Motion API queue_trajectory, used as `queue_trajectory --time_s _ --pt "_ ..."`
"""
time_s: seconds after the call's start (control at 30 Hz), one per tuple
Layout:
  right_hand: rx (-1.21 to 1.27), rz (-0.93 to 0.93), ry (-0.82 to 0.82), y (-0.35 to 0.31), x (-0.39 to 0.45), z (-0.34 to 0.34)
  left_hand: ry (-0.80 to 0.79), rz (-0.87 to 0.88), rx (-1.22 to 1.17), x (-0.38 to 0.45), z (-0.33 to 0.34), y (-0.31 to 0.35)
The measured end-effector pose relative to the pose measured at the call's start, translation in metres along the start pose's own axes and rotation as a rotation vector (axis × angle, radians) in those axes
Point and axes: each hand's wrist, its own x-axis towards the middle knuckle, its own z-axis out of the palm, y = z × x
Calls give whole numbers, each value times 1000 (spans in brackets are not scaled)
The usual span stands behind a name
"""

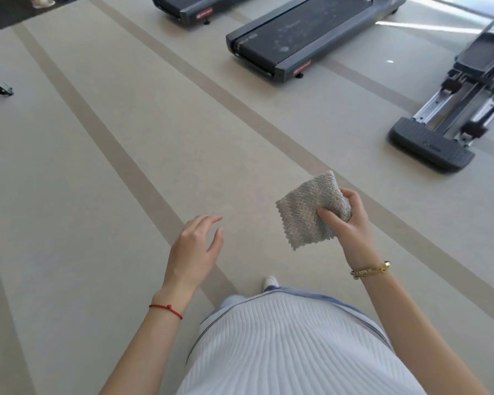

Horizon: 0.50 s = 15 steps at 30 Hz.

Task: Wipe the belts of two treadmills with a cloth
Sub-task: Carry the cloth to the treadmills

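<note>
So you're standing on the beige striped floor (pixel 103 172) with the grey cloth (pixel 308 209) in your right hand (pixel 351 226). Thumb is pressed across the front of it, the other fingers are curled round the back edge, and most of the cloth sticks out flat to the left of your hand, up in the air. Your left hand (pixel 194 249) is to the left of the cloth, a clear gap away, fingers loosely spread and relaxed, holding nothing.

The nearer treadmill (pixel 305 38) sits well beyond the cloth on the floor, and its dark belt (pixel 297 32) has pale smudges on it. The second treadmill (pixel 188 7) is left of that one, mostly cut off by the top edge. A dark footplate machine (pixel 431 146) is off to the right of the cloth.
</note>
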Motion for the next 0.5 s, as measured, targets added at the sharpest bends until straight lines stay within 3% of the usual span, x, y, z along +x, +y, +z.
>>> queue_trajectory --time_s 0.27,0.5 --pt "36 61 -55 -20 163 17 20 -74 -4 152 13 13" --pt "45 105 -20 -17 298 28 -16 -24 -16 309 41 21"
